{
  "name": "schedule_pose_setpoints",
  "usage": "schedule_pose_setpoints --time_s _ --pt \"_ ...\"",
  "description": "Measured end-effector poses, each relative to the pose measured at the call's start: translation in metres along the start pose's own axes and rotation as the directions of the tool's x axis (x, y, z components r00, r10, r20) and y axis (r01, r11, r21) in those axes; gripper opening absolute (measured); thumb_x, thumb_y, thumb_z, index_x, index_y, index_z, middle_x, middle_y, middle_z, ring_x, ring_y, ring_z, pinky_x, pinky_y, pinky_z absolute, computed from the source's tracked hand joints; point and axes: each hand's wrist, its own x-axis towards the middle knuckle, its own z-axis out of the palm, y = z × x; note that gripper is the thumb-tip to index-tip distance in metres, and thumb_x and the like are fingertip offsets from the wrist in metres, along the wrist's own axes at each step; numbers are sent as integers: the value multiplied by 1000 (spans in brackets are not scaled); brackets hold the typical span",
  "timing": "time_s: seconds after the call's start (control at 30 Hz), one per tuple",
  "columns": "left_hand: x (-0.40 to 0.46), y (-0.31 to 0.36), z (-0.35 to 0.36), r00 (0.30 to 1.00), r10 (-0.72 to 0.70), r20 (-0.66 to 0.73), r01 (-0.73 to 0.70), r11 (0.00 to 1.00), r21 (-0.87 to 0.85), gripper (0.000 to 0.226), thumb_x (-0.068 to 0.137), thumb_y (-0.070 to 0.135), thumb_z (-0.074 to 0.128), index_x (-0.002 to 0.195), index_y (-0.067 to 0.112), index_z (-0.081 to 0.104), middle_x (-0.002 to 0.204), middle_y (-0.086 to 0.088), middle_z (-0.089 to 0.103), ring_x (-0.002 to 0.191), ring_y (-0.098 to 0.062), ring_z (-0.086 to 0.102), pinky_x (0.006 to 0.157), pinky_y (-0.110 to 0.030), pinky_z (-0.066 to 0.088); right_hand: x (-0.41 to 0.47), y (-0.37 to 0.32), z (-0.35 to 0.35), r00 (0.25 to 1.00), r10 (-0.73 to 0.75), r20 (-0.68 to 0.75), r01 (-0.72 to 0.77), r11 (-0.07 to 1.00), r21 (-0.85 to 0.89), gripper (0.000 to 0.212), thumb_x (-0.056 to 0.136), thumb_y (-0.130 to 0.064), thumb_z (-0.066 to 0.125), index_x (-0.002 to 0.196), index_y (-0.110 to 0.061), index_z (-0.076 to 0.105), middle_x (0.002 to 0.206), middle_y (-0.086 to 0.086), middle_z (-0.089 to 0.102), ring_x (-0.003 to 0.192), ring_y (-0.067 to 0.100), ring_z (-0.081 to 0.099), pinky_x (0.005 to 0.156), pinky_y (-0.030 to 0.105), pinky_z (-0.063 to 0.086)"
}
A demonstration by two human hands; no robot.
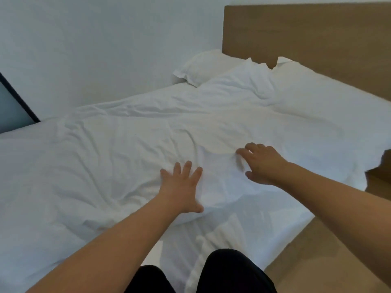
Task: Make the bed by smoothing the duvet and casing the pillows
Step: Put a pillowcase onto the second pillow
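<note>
Smoothing stage: the person is kneeling on the bed (243, 233), dark-clad knees (232, 271) showing at the bottom edge, and is pressing both palms onto the duvet (118, 157), so the flattening is under way, not finished.
Left hand (182, 187): it is lying flat on the cloth with fingers spread; the grip is apart, clamped on nothing.
Right hand (262, 163): it is resting palm-down, fingers curled a little into a fold; the grip is loosely apart, and I cannot tell whether any cloth is being pinched.
Duvet position: it is covering most of the mattress, its near edge bunching in a thick roll just under the left hand, with bare sheet showing beside the knees.
Work left: creases are running across the left half and the middle; the near edge is lying uneven.
Pillows (211, 66): two are sitting at the headboard (317, 34), both looking cased already, the nearer one partly under the duvet's top.
Materials: thin white cotton-like cover, soft and puffy, wrinkling in long shallow ridges; the headboard is flat, brown, wood-grained; the wall (105, 49) is plain and pale.
</note>
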Motion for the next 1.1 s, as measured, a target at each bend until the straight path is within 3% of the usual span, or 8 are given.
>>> schedule_pose_setpoints --time_s 0.17,0.33,0.43,0.5,0.6,0.77,0.9,1.1 --pt "39 16 25 991 -118 61 113 991 72 76 90 43 54 153 18 18 154 -15 23 140 -38 29 107 -59 27 6 16 32 991 72 114 -56 989 -140 107 80 -44 66 152 -31 -12 160 5 -9 148 29 0 116 55 8" --pt "62 0 6 940 90 329 -109 993 41 37 95 21 46 130 13 53 129 -6 57 118 -25 57 96 -37 45 34 52 26 869 -14 495 -196 909 369 68 83 -30 66 144 -31 38 158 -2 21 144 20 24 115 39 24" --pt "90 21 -32 927 76 368 -98 994 40 50 85 37 54 132 18 51 130 -2 57 117 -25 57 97 -42 48 49 113 21 952 298 75 -288 781 553 29 85 -23 57 112 -28 66 125 1 61 116 23 56 93 30 41" --pt "112 61 -39 985 87 150 -76 994 -79 73 73 55 59 138 25 40 138 -3 49 124 -28 50 99 -47 45 56 162 39 808 523 -270 -435 840 326 39 85 -39 54 120 -23 61 127 8 56 116 32 53 96 39 39" --pt "138 145 -36 986 128 -110 -149 966 -212 118 64 69 62 151 34 -9 160 -5 -11 147 -36 -5 108 -71 11 54 217 70 654 755 -53 -663 605 441 97 74 -79 49 148 -23 21 156 13 19 142 35 20 114 53 9" --pt "187 221 -34 995 -12 -100 11 1000 -13 97 83 53 59 153 17 3 158 -23 4 143 -49 7 108 -69 12 46 272 77 773 459 437 -542 122 831 124 60 -81 64 151 -9 19 151 9 36 134 30 39 103 40 34" --pt "201 211 -57 995 16 -97 -21 999 -50 30 92 24 49 120 18 57 117 -5 63 105 -27 61 79 -30 41 48 289 84 820 335 465 -511 60 857 120 57 -84 65 144 -6 36 141 8 49 121 28 52 101 39 42" --pt "190 169 -94 896 79 438 24 974 -224 36 84 23 52 120 22 60 127 -2 60 113 -24 57 91 -32 45 40 305 70 893 237 382 -410 83 908 50 76 -40 77 112 -8 65 107 6 69 94 21 64 83 31 50"
